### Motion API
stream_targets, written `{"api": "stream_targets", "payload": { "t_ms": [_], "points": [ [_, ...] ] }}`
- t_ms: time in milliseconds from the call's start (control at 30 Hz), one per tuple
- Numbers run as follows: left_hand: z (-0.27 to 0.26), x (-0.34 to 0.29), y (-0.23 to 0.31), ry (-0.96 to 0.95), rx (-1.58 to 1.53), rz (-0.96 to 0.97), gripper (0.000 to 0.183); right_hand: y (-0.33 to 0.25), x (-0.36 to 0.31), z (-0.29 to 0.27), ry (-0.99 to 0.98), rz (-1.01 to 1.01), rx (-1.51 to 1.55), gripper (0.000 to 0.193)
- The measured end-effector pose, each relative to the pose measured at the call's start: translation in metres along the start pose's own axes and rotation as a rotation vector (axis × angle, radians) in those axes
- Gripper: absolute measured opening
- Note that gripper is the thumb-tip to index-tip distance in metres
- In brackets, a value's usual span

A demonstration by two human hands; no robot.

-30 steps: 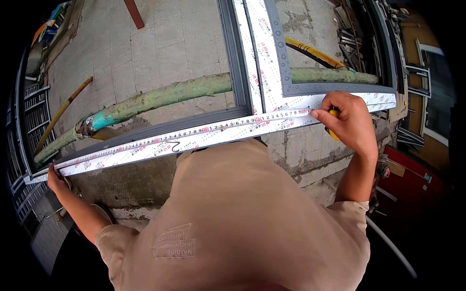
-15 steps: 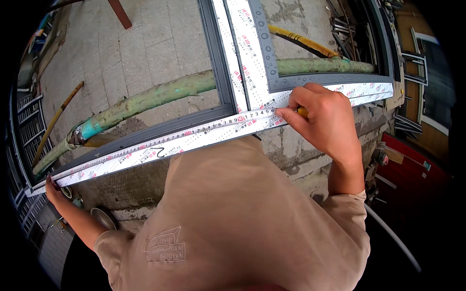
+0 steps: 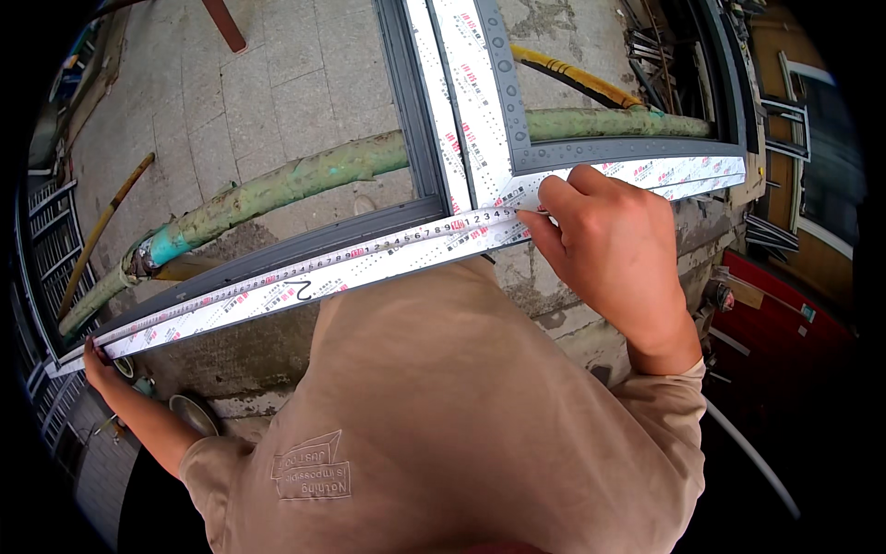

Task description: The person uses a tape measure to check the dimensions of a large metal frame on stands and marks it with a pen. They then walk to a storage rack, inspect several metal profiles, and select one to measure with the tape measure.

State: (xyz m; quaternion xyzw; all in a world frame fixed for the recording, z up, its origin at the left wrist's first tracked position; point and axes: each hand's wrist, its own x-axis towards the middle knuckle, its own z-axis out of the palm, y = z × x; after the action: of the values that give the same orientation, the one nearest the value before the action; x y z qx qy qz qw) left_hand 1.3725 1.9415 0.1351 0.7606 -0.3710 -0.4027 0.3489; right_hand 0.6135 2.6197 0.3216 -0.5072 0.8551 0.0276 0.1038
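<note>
A metal window frame (image 3: pixel 637 175), grey with white printed protective film, lies across in front of me. The blade of a tape measure (image 3: pixel 417 233) stretches along its near bar. At the far left corner of that bar my left hand (image 3: pixel 96 366) is closed at the blade's end; its fingertips are small and partly hidden. My right hand (image 3: pixel 616 247) pinches the blade between thumb and fingers, just right of the frame's upright bar (image 3: pixel 480 102). The tape's case is hidden behind that hand.
Green peeling poles (image 3: pixel 305 180) run under the frame. A yellow-black pole (image 3: pixel 577 76) slants beneath the right opening, and a thin rusty one (image 3: pixel 106 226) stands left. Metal racks (image 3: pixel 60 235) are at the left edge. A red panel (image 3: pixel 771 323) lies at right, a round pan (image 3: pixel 194 414) below left.
My right hand has turned and shifted slightly, covering the tape's yellow part that showed before. The blade bows a little more off the bar. My left hand stays at the corner.
</note>
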Motion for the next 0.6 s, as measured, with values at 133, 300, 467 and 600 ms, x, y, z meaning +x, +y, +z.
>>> {"api": "stream_targets", "payload": {
  "t_ms": [133,300,467,600],
  "points": [
    [0.002,-0.004,0.002,-0.033,-0.016,-0.013,0.018,-0.004,0.0,-0.003,-0.012,-0.019,-0.029,0.023],
    [0.006,-0.005,-0.003,0.011,-0.055,0.002,0.017,-0.013,-0.002,-0.008,0.006,-0.019,-0.008,0.026],
    [0.0,0.003,-0.002,0.004,-0.041,0.015,0.017,-0.015,-0.004,-0.008,0.038,-0.009,-0.008,0.027],
    [-0.001,0.003,0.003,-0.021,-0.042,0.027,0.017,-0.015,-0.006,-0.01,-0.006,-0.01,-0.048,0.021]
  ]
}}
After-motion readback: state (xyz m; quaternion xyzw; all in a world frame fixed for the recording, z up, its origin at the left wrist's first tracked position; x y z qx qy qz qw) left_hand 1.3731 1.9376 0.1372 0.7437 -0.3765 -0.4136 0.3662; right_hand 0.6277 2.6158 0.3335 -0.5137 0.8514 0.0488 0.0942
